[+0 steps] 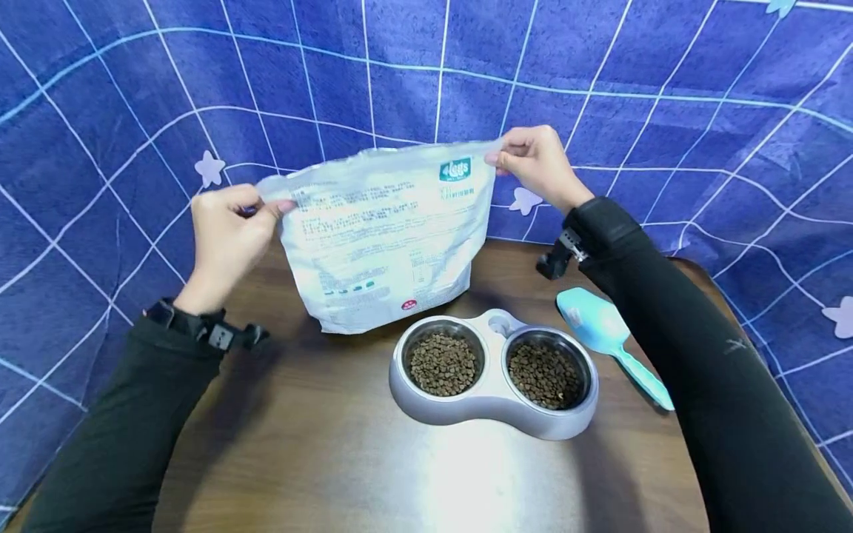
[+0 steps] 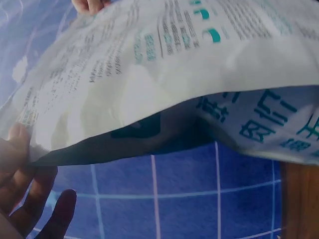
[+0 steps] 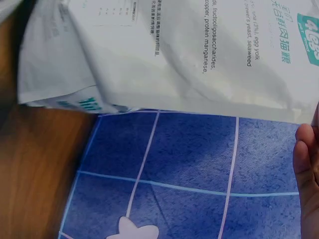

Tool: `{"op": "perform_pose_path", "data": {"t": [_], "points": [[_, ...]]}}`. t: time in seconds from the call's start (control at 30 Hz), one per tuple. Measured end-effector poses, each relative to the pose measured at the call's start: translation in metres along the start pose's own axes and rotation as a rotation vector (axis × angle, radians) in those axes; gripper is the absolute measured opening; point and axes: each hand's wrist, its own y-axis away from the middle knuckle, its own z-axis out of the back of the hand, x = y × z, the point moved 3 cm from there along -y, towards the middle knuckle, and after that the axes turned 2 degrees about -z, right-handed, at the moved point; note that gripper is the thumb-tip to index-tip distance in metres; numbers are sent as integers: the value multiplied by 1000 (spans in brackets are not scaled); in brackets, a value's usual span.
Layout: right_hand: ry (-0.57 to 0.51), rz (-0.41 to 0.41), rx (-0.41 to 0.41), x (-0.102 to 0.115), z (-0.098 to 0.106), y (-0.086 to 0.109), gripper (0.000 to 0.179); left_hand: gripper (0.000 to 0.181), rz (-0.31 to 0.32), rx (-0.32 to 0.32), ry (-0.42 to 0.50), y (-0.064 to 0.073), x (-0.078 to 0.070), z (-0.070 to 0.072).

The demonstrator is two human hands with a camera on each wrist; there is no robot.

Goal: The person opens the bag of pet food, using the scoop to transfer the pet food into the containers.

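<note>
A white pet food bag point(image 1: 386, 237) with printed text and a teal logo stands upright at the back of the table, its top edge stretched between both hands. My left hand point(image 1: 229, 233) pinches the top left corner between thumb and fingers. At the top right corner, my right hand point(image 1: 536, 163) pinches the bag the same way. In the left wrist view the bag point(image 2: 124, 74) shows its side, with the left hand point(image 2: 25, 184) at its corner. The right wrist view has the bag point(image 3: 199, 59) and the fingertips of the right hand point(image 3: 309, 154).
A grey double feeder point(image 1: 466, 411) in front of the bag holds two metal bowls of brown kibble point(image 1: 443, 364). Right of it, a light blue scoop point(image 1: 600, 326) lies on the wooden table point(image 1: 320, 444). Behind hangs a blue gridded cloth point(image 1: 400, 89) with stars.
</note>
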Motion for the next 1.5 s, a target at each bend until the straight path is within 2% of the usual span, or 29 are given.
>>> {"op": "perform_pose_path", "data": {"t": [0.07,0.13,0.23,0.37,0.5,0.63,0.73,0.87,0.93,1.1,1.3,1.4,1.5], "points": [[28,-1,-9,-1,-2,-12,15,45,62,22,-7,-12,10,-2],[61,-2,-17,-3,-4,-18,16,44,104,40,-13,-19,19,-6],[103,-7,-37,-5,-8,-22,17,42,148,45,-20,-22,28,-11],[134,-6,-72,-6,-13,-22,18,39,180,20,7,-23,35,-15],[135,15,-93,-3,-15,-26,18,38,167,-1,22,-27,36,-12],[144,28,-115,1,-15,-29,17,39,151,22,-27,-30,34,-7],[159,15,-126,1,-16,-28,14,38,170,50,-42,-30,33,-6],[146,-14,-112,1,-18,-28,16,42,209,72,-13,-32,35,-5],[128,-35,-108,3,-17,-30,18,37,237,82,10,-34,38,-4],[113,-92,-109,5,-14,-32,22,24,283,79,35,-34,41,-10],[109,-138,-102,1,-12,-29,22,27,276,51,7,-31,41,-21],[84,-181,-74,-1,-12,-29,24,29,278,59,-34,-31,42,-23],[94,-220,-54,-3,-11,-28,28,32,280,77,-115,-30,42,-27]]}}
